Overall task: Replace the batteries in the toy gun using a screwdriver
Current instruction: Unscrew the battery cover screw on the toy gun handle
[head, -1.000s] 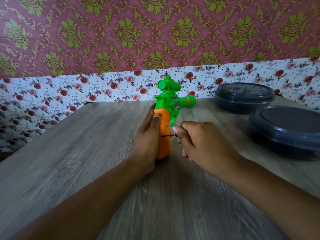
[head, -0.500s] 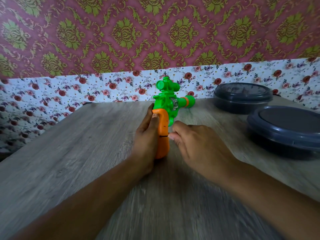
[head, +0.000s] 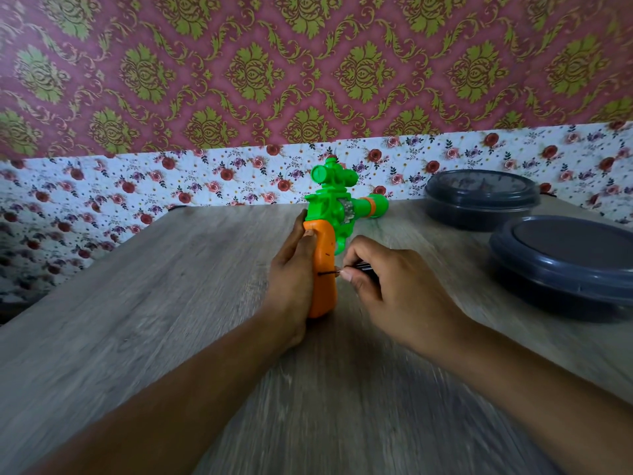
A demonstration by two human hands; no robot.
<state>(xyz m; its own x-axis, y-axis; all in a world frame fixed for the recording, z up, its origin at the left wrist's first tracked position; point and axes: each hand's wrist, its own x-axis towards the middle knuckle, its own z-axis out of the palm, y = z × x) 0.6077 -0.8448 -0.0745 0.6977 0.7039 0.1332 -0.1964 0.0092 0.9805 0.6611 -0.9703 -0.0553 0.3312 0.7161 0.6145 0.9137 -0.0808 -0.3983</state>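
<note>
The right hand (head: 394, 289) pinches a small screwdriver (head: 337, 270), its tip at the orange grip of the toy gun (head: 323, 265), which the left hand (head: 294, 269) clasps upright on the table (head: 171, 303). The cover screw is being worked (direction unclear); next, steady turning without slipping.

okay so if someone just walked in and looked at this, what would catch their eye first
Probably the bright green and orange toy gun at the middle of the table, gripped by the left hand while the right hand pinches a small screwdriver against its orange grip. Two dark lidded containers sit at the right.
</note>
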